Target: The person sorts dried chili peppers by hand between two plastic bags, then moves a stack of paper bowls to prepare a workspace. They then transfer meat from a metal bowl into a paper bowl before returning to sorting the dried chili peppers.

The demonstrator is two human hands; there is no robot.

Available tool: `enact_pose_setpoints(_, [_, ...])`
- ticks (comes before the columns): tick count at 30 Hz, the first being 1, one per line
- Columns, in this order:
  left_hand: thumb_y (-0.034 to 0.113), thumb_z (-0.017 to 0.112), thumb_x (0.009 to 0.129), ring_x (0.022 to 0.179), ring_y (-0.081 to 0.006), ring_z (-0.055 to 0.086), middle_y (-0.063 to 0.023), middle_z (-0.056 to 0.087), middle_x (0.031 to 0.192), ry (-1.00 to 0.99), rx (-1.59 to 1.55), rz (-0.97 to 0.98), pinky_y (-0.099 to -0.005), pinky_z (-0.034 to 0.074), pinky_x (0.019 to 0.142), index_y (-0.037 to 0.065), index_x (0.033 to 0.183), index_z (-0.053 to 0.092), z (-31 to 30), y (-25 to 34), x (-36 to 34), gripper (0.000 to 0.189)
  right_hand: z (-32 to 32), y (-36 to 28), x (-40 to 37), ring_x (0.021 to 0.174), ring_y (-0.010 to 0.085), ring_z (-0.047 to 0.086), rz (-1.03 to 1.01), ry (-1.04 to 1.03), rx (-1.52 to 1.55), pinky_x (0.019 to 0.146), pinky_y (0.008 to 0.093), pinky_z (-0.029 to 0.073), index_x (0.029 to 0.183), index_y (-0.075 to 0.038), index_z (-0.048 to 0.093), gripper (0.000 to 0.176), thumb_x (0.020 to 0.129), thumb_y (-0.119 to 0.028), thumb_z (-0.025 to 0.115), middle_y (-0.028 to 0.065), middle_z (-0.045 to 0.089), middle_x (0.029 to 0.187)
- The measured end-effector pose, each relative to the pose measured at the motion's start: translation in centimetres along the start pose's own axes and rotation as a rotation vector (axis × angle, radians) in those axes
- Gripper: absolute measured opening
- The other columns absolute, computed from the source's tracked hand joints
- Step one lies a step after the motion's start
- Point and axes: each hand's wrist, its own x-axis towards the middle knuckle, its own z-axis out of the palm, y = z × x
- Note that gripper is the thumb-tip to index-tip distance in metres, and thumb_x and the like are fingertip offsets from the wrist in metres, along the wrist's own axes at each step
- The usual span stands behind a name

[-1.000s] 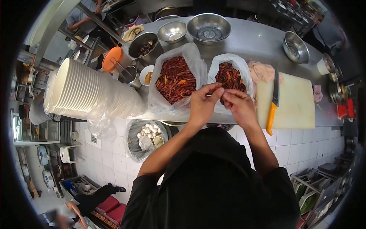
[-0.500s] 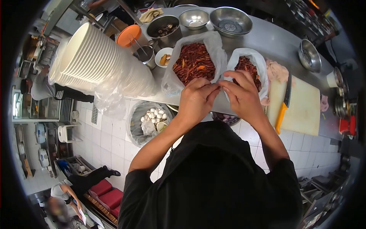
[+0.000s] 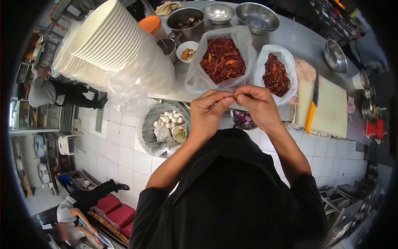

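My left hand [image 3: 211, 112] and my right hand [image 3: 260, 106] meet fingertip to fingertip near the counter's front edge. Both are closed in a pinch on a small brownish piece [image 3: 235, 98] that looks like a dried chili; the fingers hide most of it. Just beyond them lies a large open plastic bag [image 3: 195, 76] full of dried red chilies [image 3: 222, 62]. To its right, a smaller white plastic bag [image 3: 260, 68] holds more dark red chilies [image 3: 275, 76].
Right of the bags, a knife with a yellow handle [image 3: 310, 118] lies on a white cutting board [image 3: 333, 108] beside raw meat [image 3: 305, 68]. Stacked white tubs [image 3: 112, 37] stand left. Metal bowls [image 3: 257, 18] line the back. Below the counter sits a lined bin [image 3: 145, 128].
Both hands have drawn back from the smaller bag toward my body, still pinched together. The camera view has shifted slightly, and the smaller bag's chilies show more fully.
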Motion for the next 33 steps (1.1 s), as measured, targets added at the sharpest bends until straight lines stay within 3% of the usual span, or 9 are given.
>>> enact_pose_setpoints(7, [0.003,0.07,0.09,0.084,-0.0126,0.062,-0.0041,0.069,0.092,0.284,-0.096,-0.104,-0.0235,0.048,0.08,-0.003,0.099,0.073,-5.6,-0.5,-3.6,0.012,5.1,1.7,1.0,0.079,0.0097,0.059,0.101,-0.006,0.258,0.076,0.0243,0.048,0.103,0.002,0.068,0.012,0.095,-0.005,0.062,0.0037,0.067,0.091])
enact_pose_setpoints(15, [-0.001,0.069,0.089,0.087,-0.0135,0.064,-0.0099,0.07,0.096,0.94,-0.016,0.114,-0.0252,0.051,0.079,-0.008,0.107,0.069,-17.3,2.7,-9.9,0.019,14.4,2.0,1.3,0.075,0.0118,0.06,-0.478,0.024,-0.169,0.067,0.0266,0.048,0.096,0.001,0.067,0.01,0.086,0.003,0.067,0.0066,0.067,0.089])
enact_pose_setpoints(17, [-0.004,0.068,0.088,0.09,-0.0155,0.065,-0.0127,0.07,0.101,0.968,-0.02,0.126,-0.027,0.052,0.08,-0.009,0.109,0.068,-18.1,2.2,-10.5,0.021,16.6,6.3,3.2,0.077,0.0268,0.065,-0.762,-0.192,-0.392,0.072,0.0345,0.051,0.096,0.002,0.066,0.015,0.081,0.005,0.065,0.0147,0.066,0.088])
enact_pose_setpoints(18, [-0.005,0.068,0.088,0.09,-0.016,0.064,-0.013,0.069,0.101,0.964,-0.019,0.123,-0.0269,0.052,0.081,-0.009,0.109,0.067,-17.8,2.0,-10.2,0.021,17.2,9.2,3.7,0.086,0.0351,0.066,-0.629,-0.363,-0.512,0.079,0.04,0.052,0.101,0.002,0.067,0.021,0.08,0.001,0.063,0.0178,0.068,0.096])
enact_pose_setpoints(20, [-0.004,0.069,0.088,0.088,-0.0145,0.064,-0.011,0.069,0.099,0.963,0.035,-0.016,-0.026,0.051,0.081,-0.008,0.107,0.068,-16.5,0.9,-9.3,0.019,16.3,14.5,3.1,0.098,0.0372,0.065,-0.575,-0.523,-0.921,0.088,0.0421,0.052,0.115,-0.001,0.066,0.036,0.08,-0.006,0.068,0.0191,0.067,0.109])
enact_pose_setpoints(22, [-0.002,0.07,0.088,0.086,-0.0126,0.063,-0.0078,0.069,0.096,0.834,0.124,-0.108,-0.0251,0.05,0.081,-0.006,0.103,0.07,-14.0,-0.1,-8.0,0.016,14.2,12.8,2.3,0.102,0.0359,0.065,-0.306,-0.715,-0.966,0.09,0.0453,0.051,0.118,-0.001,0.065,0.039,0.082,-0.013,0.068,0.0196,0.066,0.113])
enact_pose_setpoints(26, [-0.006,0.069,0.086,0.077,-0.0087,0.06,-0.0027,0.066,0.088,0.429,0.079,-0.098,-0.0229,0.048,0.07,-0.002,0.099,0.072,-7.7,-2.9,-4.5,0.014,6.5,10.1,1.6,0.097,0.0359,0.068,-0.204,-0.526,-0.95,0.086,0.0439,0.053,0.113,0.0,0.067,0.034,0.082,-0.012,0.071,0.0204,0.069,0.105])
enact_pose_setpoints(28, [-0.003,0.072,0.084,0.074,-0.0096,0.06,-0.0054,0.066,0.086,0.272,0.167,0.003,-0.0244,0.048,0.069,-0.002,0.098,0.072,-4.9,-3.6,-1.4,0.015,3.0,8.3,0.4,0.093,0.0347,0.07,-0.1,-0.267,-0.881,0.081,0.0408,0.055,0.11,0.002,0.069,0.03,0.083,-0.01,0.071,0.0208,0.071,0.1])
enact_pose_setpoints(33, [0.003,0.076,0.08,0.079,-0.017,0.066,-0.0113,0.069,0.091,0.08,0.477,0.199,-0.0258,0.05,0.075,0.003,0.103,0.074,0.4,-4.2,9.1,0.023,-4.5,6.6,-3.2,0.084,0.0291,0.071,0.01,0.162,-0.681,0.077,0.0353,0.055,0.107,-0.002,0.071,0.025,0.085,-0.012,0.07,0.0201,0.072,0.095])
